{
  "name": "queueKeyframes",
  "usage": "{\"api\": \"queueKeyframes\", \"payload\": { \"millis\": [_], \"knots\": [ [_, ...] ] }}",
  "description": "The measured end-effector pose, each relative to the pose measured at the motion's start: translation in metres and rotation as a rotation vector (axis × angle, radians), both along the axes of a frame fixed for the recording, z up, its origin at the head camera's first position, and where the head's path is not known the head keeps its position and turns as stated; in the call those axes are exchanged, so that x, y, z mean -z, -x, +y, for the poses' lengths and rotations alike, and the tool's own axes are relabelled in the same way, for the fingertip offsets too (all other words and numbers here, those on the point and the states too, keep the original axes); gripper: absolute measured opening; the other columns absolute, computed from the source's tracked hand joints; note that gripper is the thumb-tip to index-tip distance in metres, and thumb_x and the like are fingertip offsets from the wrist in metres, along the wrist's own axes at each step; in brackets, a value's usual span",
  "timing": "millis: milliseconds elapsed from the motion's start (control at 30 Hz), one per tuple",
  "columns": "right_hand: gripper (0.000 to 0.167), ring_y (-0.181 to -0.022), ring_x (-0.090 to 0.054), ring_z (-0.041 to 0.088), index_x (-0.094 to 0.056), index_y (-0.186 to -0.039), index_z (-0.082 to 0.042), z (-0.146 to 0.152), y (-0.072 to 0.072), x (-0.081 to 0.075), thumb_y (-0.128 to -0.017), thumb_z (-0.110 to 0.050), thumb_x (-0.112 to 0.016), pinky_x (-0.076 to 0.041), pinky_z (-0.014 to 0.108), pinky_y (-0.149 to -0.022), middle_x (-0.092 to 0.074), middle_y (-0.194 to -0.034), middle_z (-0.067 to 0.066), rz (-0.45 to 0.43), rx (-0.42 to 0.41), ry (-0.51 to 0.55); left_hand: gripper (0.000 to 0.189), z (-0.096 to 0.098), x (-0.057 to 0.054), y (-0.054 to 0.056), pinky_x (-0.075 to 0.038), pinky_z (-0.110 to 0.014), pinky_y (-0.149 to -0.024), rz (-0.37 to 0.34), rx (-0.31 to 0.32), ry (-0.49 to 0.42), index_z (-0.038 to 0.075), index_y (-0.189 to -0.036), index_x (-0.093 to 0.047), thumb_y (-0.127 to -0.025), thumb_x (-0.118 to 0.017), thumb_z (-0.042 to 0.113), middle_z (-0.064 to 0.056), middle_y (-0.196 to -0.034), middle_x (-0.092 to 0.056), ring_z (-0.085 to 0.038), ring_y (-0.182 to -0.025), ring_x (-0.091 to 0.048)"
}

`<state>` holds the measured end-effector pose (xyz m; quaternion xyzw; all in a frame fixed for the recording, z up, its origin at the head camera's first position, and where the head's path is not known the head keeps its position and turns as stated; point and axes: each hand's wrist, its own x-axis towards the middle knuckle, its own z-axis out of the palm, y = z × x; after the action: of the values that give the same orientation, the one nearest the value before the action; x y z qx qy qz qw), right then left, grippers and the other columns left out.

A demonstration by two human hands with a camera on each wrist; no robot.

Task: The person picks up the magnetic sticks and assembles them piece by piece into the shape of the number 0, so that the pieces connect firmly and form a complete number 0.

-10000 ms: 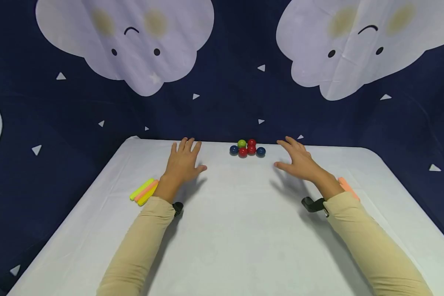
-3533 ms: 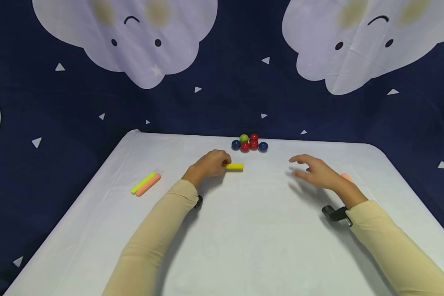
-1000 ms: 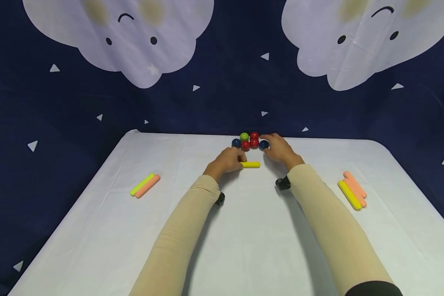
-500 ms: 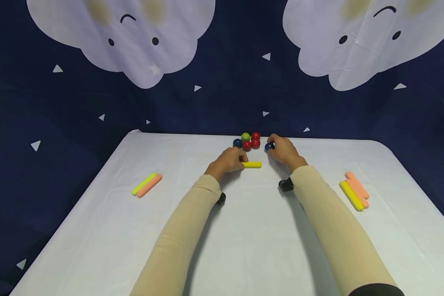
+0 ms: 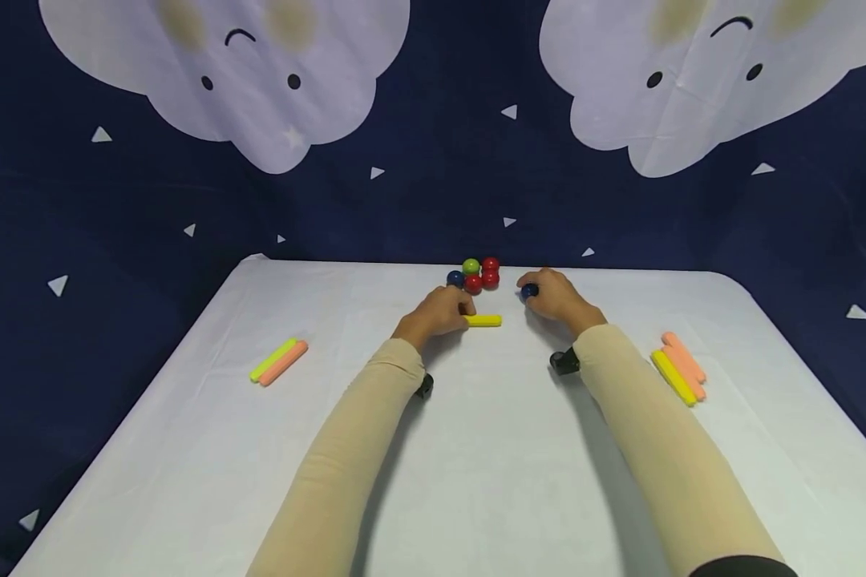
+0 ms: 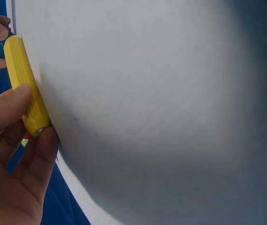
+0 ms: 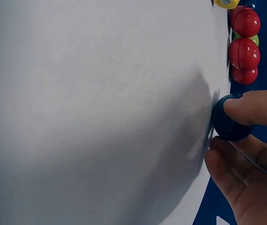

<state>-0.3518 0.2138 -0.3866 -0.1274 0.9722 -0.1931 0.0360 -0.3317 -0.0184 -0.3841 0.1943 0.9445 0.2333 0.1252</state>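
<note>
My left hand [image 5: 439,311] pinches the end of a ribbed yellow stick [image 5: 484,320] between thumb and fingers, just in front of the balls. The left wrist view shows the yellow stick [image 6: 23,79] from close by. My right hand [image 5: 557,295] holds a dark blue ball [image 5: 529,291] to the right of the cluster, with the thumb on the blue ball [image 7: 228,119] in the right wrist view. The cluster has a green ball [image 5: 471,266], another blue ball [image 5: 455,278] and several red balls [image 5: 490,278]; a gap separates it from the held ball.
On the left of the white table [image 5: 476,481] lie a lime-yellow stick [image 5: 273,359] and an orange stick [image 5: 284,363] side by side. At the right are a yellow stick [image 5: 673,377] and two orange sticks [image 5: 684,357]. A dark blue patterned cloth [image 5: 433,216] hangs behind the table.
The left hand took the yellow stick from the left group to the middle and stays there. My right hand reached the right-hand blue ball, gripped it and drew it rightward, away from the cluster.
</note>
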Motion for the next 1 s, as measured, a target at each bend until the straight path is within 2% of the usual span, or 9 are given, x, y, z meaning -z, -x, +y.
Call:
{"api": "queueKeyframes", "payload": {
  "millis": [200,400,700,867,1000],
  "knots": [
    [0.037,-0.125,-0.054,0.037,-0.057,-0.126,0.000,0.001,-0.007,-0.002,-0.089,-0.002,-0.060,-0.040,0.052,-0.111,-0.059,-0.133,0.022,-0.002,-0.001,0.047,0.019,0.001,0.001,-0.001,-0.049,-0.035,-0.098,0.001,0.003,0.006,0.013,-0.106,-0.074,-0.087,-0.072,0.008,-0.004,-0.108,-0.071,-0.019,-0.101,-0.058],
    [0.040,-0.112,-0.058,0.035,-0.060,-0.131,-0.006,-0.002,-0.014,-0.005,-0.091,-0.006,-0.063,-0.044,0.052,-0.103,-0.061,-0.133,0.023,0.017,-0.055,0.071,0.022,0.000,0.001,-0.001,-0.048,-0.036,-0.099,0.033,-0.013,0.027,0.014,-0.108,-0.076,-0.086,-0.073,0.010,-0.003,-0.109,-0.073,-0.020,-0.101,-0.060],
    [0.041,-0.117,-0.057,0.036,-0.059,-0.129,-0.003,-0.006,-0.022,-0.006,-0.088,0.002,-0.062,-0.044,0.051,-0.105,-0.059,-0.133,0.022,-0.076,-0.042,0.108,0.030,-0.005,0.004,-0.002,-0.049,-0.035,-0.101,0.073,-0.077,0.034,0.014,-0.117,-0.073,-0.087,-0.072,0.011,-0.004,-0.114,-0.072,-0.019,-0.106,-0.062],
    [0.039,-0.120,-0.058,0.036,-0.059,-0.128,-0.004,-0.006,-0.026,-0.008,-0.089,-0.003,-0.064,-0.044,0.051,-0.106,-0.060,-0.134,0.021,-0.098,-0.034,0.112,0.025,-0.007,0.002,-0.003,-0.050,-0.036,-0.098,0.068,-0.116,0.033,0.015,-0.113,-0.075,-0.088,-0.072,0.013,-0.003,-0.113,-0.072,-0.020,-0.104,-0.062],
    [0.037,-0.121,-0.058,0.036,-0.059,-0.125,-0.003,-0.004,-0.028,-0.007,-0.089,-0.006,-0.066,-0.044,0.051,-0.107,-0.061,-0.132,0.022,-0.105,-0.010,0.127,0.026,-0.007,0.001,-0.004,-0.050,-0.037,-0.097,0.052,-0.119,0.040,0.016,-0.113,-0.074,-0.088,-0.072,0.014,-0.002,-0.114,-0.071,-0.020,-0.104,-0.062]
  ]
}}
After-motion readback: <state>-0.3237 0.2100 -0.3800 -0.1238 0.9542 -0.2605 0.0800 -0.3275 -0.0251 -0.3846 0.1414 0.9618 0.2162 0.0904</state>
